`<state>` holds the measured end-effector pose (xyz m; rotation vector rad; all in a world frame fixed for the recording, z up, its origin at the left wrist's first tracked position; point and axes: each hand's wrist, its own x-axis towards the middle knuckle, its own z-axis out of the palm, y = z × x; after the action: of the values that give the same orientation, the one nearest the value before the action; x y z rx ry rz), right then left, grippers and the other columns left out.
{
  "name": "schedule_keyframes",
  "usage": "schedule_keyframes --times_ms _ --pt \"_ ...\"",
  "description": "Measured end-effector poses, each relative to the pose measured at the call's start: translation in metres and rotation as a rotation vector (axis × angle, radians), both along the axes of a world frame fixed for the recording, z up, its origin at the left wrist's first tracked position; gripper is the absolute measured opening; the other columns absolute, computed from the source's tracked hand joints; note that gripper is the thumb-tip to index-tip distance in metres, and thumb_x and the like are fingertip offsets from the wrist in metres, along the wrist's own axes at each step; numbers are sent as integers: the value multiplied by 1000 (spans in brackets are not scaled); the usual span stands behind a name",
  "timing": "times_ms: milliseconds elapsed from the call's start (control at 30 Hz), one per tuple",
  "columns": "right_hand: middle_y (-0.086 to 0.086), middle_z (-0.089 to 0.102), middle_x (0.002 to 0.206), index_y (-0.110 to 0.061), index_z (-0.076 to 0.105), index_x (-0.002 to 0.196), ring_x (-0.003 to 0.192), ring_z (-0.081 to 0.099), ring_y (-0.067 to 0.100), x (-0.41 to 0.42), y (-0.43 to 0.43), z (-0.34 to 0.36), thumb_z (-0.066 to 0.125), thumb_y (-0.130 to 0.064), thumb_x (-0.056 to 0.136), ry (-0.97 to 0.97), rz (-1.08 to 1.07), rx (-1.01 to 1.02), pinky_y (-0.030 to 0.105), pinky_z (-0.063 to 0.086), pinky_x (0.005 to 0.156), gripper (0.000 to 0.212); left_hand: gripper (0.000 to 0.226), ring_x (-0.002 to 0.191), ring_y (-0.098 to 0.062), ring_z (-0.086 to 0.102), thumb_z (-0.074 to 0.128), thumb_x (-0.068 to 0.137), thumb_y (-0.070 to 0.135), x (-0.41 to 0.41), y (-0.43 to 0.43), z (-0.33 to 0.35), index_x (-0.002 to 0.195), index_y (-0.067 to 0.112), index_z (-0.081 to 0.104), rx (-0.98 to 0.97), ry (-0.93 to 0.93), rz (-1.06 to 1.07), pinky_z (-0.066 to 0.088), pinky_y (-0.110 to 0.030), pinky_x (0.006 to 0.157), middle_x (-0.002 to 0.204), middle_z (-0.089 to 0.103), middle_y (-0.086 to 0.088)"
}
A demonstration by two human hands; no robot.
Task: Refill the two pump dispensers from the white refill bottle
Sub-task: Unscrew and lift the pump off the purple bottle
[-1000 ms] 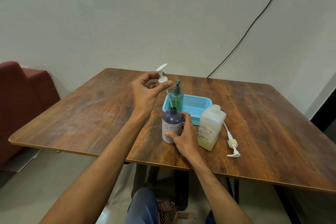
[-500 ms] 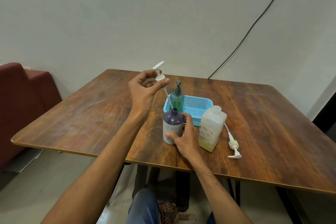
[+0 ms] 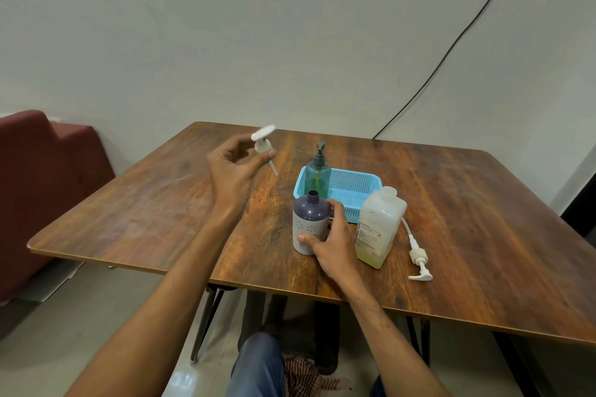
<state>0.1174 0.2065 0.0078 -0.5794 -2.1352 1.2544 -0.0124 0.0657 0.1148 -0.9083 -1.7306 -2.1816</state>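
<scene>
Standing by the wooden table point(image 3: 129, 219), red seat point(image 3: 42, 171) at far left against the wall. Left hand point(image 3: 232, 167) is raised over the left half of the tabletop, thumb and fingertips pinching the collar of a white pump head point(image 3: 263, 142), whose thin dip tube point(image 3: 273, 168) slants down in the air, touching nothing. Further right, a blue basket point(image 3: 358, 184) holds the green pump dispenser point(image 3: 317, 176), upright in its near-left corner, pump on, not yet opened. Just in front of the basket stands the purple dispenser bottle point(image 3: 309, 222), neck open and bare. Right hand point(image 3: 332, 242) wraps its right side, thumb across the front, fingers curled behind, bracing it upright on the table. Just beside that hand stands the white refill bottle point(image 3: 379, 226), uncapped, with yellowish liquid low inside. Its loose pump point(image 3: 419, 263) lies flat on the table to the right, and a black cable point(image 3: 451, 51) runs up the wall behind. Judged step: parking the pump head so that a hand is free to pour. Best laid on bare wood to the left, well apart from the bottles, tube end kept off the edge since it may drip. The purple neck looks narrow, so the bottle wants a firm brace and the pour a slow tilt, lip close over the opening. The refill bottle is near enough to be knocked, so reach round it, not across.
</scene>
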Motion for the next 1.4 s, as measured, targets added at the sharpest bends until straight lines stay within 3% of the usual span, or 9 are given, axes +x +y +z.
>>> schedule_keyframes --times_ms 167,333,467,567,733,1000,1167,1300,1400 --pt "-8 48 144 -29 38 138 132 47 11 0 -1 1 87 -18 73 3 -5 26 36 47 107 82 34 82 -23 66 85 75 13 -14 -5 -63 108 18 76 -256 58 79 55 -55 74 99 76 5" --pt "-6 47 146 -27 37 140 133 46 13 1 -2 4 87 -17 74 -5 -14 22 31 44 105 83 31 87 -10 65 82 77 4 -14 -15 -95 94 29 74 -458 56 97 59 -41 76 100 72 9" --pt "-6 46 147 -28 37 140 134 45 14 1 -2 4 86 -16 74 -7 -8 13 30 43 104 83 21 90 -6 62 84 77 14 -8 -19 -107 81 31 71 -577 79 127 58 -27 70 106 68 15" --pt "-6 46 148 -29 36 140 135 45 15 1 -3 3 86 -16 75 -12 -9 5 29 42 103 83 23 98 -4 59 85 75 13 -13 -21 -116 79 31 72 -674 104 93 58 -25 77 110 65 17" --pt "-6 46 148 -29 37 139 135 45 14 0 -2 3 86 -15 74 -9 -10 -6 29 42 103 83 24 108 -8 59 67 88 0 -25 -28 -129 86 22 76 -781 222 54 58 -36 89 116 64 9" --pt "-4 45 149 -28 36 140 136 44 16 1 -3 4 86 -14 74 -12 -14 -1 33 42 106 83 28 106 -10 60 63 90 -2 -29 -29 -128 89 22 77 -824 243 -10 58 -27 86 122 61 5" --pt "-5 45 149 -28 37 140 136 44 15 3 -4 6 86 -14 75 -4 -15 -8 33 43 106 83 32 111 -8 55 62 89 -1 -30 -32 -127 96 29 73 -839 232 -49 56 -29 87 123 57 11" --pt "-6 46 148 -32 37 140 135 45 16 4 -4 6 86 -19 74 -13 -29 -11 35 45 106 84 33 110 -5 55 65 88 0 -22 -29 -117 100 31 71 -787 202 -16 51 -22 84 120 58 15" --pt "-7 45 149 -33 36 142 136 44 15 5 -5 6 86 -22 75 -20 -34 -3 36 45 107 85 38 106 -6 57 69 82 -6 -18 -25 -108 101 27 73 -721 210 0 55 -26 85 117 61 12"
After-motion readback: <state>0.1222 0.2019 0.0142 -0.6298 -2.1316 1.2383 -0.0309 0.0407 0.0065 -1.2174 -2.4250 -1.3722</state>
